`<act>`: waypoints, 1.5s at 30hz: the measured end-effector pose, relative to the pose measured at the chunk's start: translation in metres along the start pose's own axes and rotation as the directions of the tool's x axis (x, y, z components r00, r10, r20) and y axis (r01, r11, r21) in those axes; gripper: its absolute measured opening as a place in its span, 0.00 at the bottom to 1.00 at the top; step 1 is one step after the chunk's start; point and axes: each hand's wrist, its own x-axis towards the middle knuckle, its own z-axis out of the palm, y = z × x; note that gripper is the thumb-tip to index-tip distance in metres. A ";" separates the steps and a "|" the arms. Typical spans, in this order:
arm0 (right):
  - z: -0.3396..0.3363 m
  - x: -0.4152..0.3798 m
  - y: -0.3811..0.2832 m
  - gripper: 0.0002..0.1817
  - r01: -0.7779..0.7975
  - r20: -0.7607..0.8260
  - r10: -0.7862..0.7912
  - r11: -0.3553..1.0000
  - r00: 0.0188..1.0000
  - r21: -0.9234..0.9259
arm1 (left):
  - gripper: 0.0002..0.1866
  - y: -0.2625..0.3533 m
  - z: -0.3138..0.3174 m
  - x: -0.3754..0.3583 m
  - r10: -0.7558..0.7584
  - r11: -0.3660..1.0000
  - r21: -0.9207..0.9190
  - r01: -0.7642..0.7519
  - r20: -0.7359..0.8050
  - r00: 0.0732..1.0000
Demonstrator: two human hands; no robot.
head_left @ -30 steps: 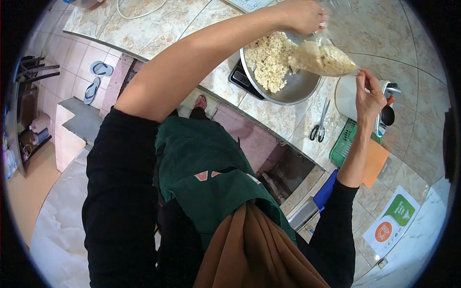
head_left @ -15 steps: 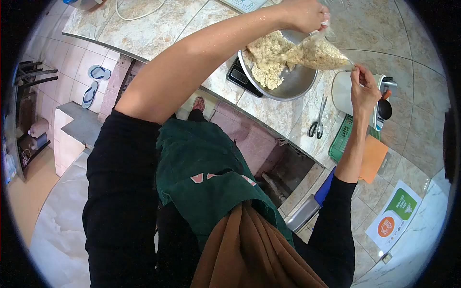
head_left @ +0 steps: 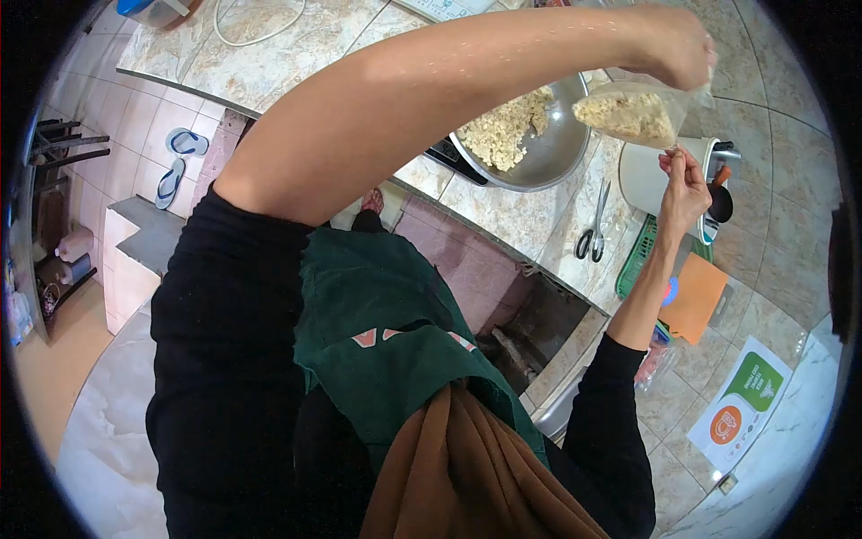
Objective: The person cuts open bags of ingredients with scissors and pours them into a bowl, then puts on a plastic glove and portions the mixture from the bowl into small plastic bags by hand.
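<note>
A clear plastic bag (head_left: 628,115) with pale crumbly food in it hangs between my two hands, beside the right rim of a metal bowl (head_left: 561,153). My left hand (head_left: 675,49) is closed on the bag's upper, open-looking end. The fingertips of my right hand (head_left: 684,184) pinch the bag's lower corner. More of the pale crumbly food (head_left: 496,139) lies in the bowl, partly hidden by my left forearm. Under the bowl's left side shows a black scale (head_left: 455,162). Black-handled scissors (head_left: 596,225) lie on the counter below the bowl.
A white container (head_left: 639,175) and a dark ladle (head_left: 719,203) are beside my right hand. Nearby are a green basket (head_left: 636,256), an orange sheet (head_left: 696,296) and a printed card (head_left: 741,404). A white cable (head_left: 260,40) lies at the upper left.
The bag has moved right, from over the bowl to beside it. My left hand has moved right and down with it. Less food shows in the bag's narrow end; my right hand has shifted slightly down.
</note>
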 end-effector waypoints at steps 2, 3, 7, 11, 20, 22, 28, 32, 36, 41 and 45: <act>0.000 -0.002 0.011 0.09 -0.077 -0.019 0.080 0.990 0.997 0.116 | 0.14 0.019 0.002 0.008 -0.130 0.991 -0.007 0.131 0.053 0.990; 0.001 -0.002 0.017 0.09 -0.112 -0.025 0.119 0.978 0.993 0.175 | 0.15 0.030 0.003 0.012 -0.239 0.971 0.009 0.239 0.099 0.966; 0.008 -0.007 0.036 0.10 -0.256 -0.021 0.283 0.895 0.959 0.365 | 0.21 0.038 0.013 0.029 -0.331 0.941 0.170 0.292 0.284 0.900; 0.015 -0.011 0.043 0.11 -0.271 0.011 0.298 0.850 0.954 0.452 | 0.20 0.043 0.011 0.019 -0.428 0.897 0.006 0.442 0.268 0.863; 0.009 -0.009 0.050 0.12 -0.390 0.226 0.325 0.838 0.918 0.382 | 0.13 0.043 -0.002 0.003 -0.238 0.946 -0.194 0.261 0.134 0.962; 0.015 -0.014 0.044 0.12 -0.380 0.226 0.313 0.839 0.922 0.390 | 0.13 0.043 -0.003 0.004 -0.215 0.936 -0.254 0.243 0.133 0.967; 0.016 -0.019 0.033 0.12 -0.391 0.408 0.285 0.897 0.868 0.206 | 0.11 0.044 -0.003 0.007 -0.246 0.913 -0.289 0.288 0.174 0.953; 0.013 -0.019 0.023 0.11 -0.230 0.441 0.238 0.971 0.865 -0.073 | 0.11 0.039 0.000 0.009 -0.212 0.919 -0.296 0.261 0.187 0.959; 0.009 -0.015 0.014 0.11 0.042 0.434 0.163 0.904 0.886 -0.425 | 0.11 0.027 0.004 0.003 -0.181 0.923 -0.312 0.224 0.161 0.970; -0.006 0.000 0.004 0.10 0.220 0.402 -0.031 0.873 0.915 -0.435 | 0.10 0.003 -0.008 -0.010 -0.140 0.921 -0.334 0.201 0.197 0.970; -0.019 0.014 -0.031 0.09 0.243 0.408 -0.023 0.833 0.913 -0.497 | 0.11 0.000 -0.036 -0.032 -0.382 0.796 -0.376 0.474 0.295 0.876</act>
